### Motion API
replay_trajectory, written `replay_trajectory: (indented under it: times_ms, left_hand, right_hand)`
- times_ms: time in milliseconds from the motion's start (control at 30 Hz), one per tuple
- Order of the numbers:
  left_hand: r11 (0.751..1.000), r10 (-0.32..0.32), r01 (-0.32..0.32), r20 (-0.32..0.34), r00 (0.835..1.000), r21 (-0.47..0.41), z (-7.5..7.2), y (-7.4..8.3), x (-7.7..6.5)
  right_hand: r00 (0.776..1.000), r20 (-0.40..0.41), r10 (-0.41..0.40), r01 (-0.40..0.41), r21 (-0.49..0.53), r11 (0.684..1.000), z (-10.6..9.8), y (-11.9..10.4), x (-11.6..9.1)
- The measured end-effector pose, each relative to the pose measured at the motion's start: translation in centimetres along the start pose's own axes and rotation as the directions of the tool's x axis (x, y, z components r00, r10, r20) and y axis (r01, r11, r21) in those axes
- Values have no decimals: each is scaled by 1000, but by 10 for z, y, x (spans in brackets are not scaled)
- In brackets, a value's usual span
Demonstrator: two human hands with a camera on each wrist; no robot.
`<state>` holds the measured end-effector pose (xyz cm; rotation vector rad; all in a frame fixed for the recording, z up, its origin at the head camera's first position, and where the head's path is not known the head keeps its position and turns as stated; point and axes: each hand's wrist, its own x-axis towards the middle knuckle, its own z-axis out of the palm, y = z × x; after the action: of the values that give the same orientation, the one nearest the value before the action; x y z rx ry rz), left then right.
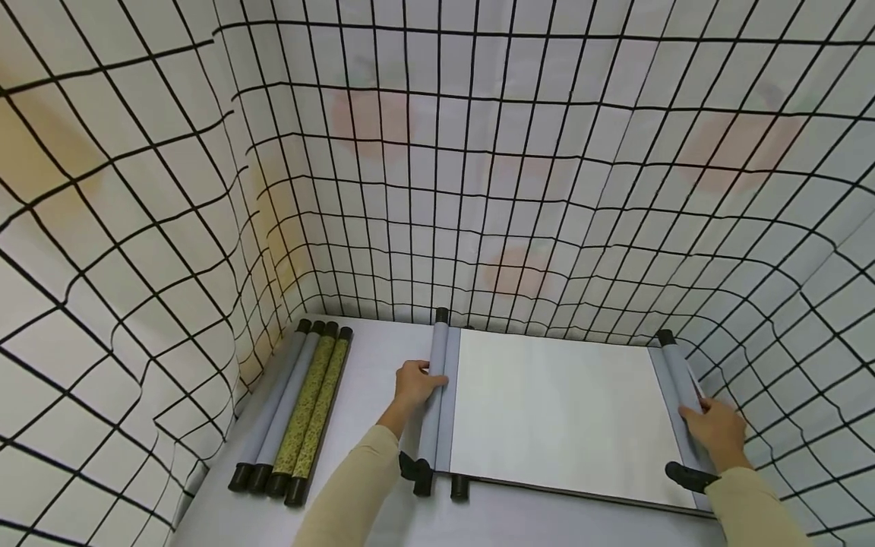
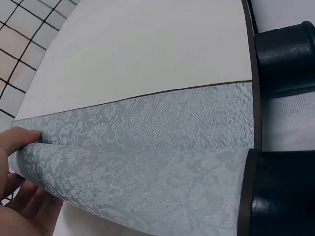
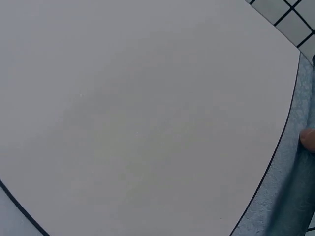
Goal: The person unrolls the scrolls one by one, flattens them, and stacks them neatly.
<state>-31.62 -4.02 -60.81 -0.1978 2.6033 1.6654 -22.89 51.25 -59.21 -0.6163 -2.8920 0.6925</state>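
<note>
A scroll lies unrolled across the white table, its blank cream paper [image 1: 560,418] bordered by pale blue-grey brocade [image 2: 182,115]. My left hand [image 1: 415,386] grips the rolled left end [image 1: 434,410], thumb on top and fingers curled beneath in the left wrist view. At the opposite end, my right hand [image 1: 718,433] holds the other roll [image 1: 678,376], its fingers mostly hidden behind it. Only the right thumb [image 3: 308,139] shows at the edge of the right wrist view. Black caps [image 2: 285,189] finish the roller ends.
Several rolled scrolls lie side by side at the left, some blue-grey [image 1: 283,414], some in yellow-green patterned cloth [image 1: 307,406]. Another black cap [image 1: 459,488] sticks out from beneath the paper's near edge. Black netting [image 1: 472,190] over white sheeting encloses the table's back and sides.
</note>
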Motion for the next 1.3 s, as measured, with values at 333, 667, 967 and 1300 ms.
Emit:
replay_trajectory:
  times_ms: [333,667,967,1300]
  left_hand:
    - [998,-33,31,48,998,52,9,-12,2]
    - [996,-86,85,46,995,18,15,-12,3]
    - [988,-51,48,15,999,148,19,-16,2]
    - [984,14,-21,41,999,175,18,-20,0]
  right_hand:
    - [985,78,155,-152,-44,987,15,4,-2]
    - [976,132,173,-163,-85,983,19,2,16]
    - [995,58,75,-71,-76,995,34,19,19]
    - [996,63,70,-66,-70,995,34,22,21]
